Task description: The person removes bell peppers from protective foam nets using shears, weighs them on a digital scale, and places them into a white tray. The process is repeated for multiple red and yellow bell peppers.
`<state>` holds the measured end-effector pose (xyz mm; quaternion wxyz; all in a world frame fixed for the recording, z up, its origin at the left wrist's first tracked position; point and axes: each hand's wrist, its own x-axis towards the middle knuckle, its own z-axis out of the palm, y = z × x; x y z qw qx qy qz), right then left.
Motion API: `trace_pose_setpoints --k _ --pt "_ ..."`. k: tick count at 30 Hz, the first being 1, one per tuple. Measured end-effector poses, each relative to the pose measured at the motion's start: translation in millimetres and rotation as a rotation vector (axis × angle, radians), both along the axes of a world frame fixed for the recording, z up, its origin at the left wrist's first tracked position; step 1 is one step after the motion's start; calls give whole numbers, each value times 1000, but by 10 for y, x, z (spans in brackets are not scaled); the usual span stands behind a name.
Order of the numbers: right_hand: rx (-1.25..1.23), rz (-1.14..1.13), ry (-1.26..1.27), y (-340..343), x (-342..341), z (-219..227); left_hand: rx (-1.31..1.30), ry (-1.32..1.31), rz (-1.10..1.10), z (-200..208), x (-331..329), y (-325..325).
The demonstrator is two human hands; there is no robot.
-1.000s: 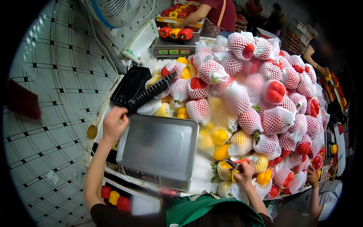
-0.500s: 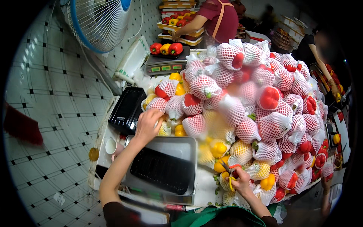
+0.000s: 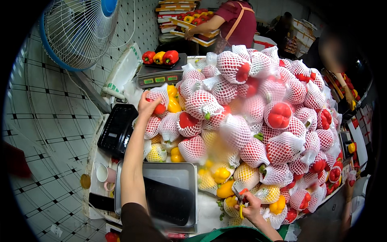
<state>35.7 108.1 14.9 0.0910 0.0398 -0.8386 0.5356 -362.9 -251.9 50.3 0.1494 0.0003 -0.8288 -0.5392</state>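
My left hand [image 3: 146,105] is closed on a red bell pepper [image 3: 160,108] in a white foam net, at the far left of a big heap of netted peppers. Yellow bell peppers [image 3: 173,104] lie just right of it. Low at the heap's front, my right hand [image 3: 252,206] holds scissors [image 3: 241,198] with orange and yellow handles, blades pointing up and away. A yellow pepper [image 3: 225,189] lies near their tips. Under my left forearm stands a grey metal tray [image 3: 171,166] with a black plastic tray [image 3: 171,199] inside.
A stack of black trays [image 3: 117,131] and a pink-and-white mug [image 3: 105,174] stand at the left. Behind them are a scale [image 3: 159,77] bearing three peppers, and a fan [image 3: 78,32]. A person in a dark red shirt [image 3: 238,24] handles boxes beyond the heap.
My left hand has moved away from me, from beside the metal tray to the red pepper, and closed on it. My right hand still holds the scissors. The whole view has shifted slightly.
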Motion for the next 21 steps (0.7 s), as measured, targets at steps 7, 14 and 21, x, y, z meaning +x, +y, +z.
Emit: trace_pose_setpoints --k 7,14,21 --pt "-172 38 94 -198 -387 361 732 -225 -465 987 1876 481" --pt "-208 82 200 -249 -217 999 887 -728 -690 613 3698 1065" --pt "837 -381 706 779 -16 1033 943 -469 -524 420 4328 1085"
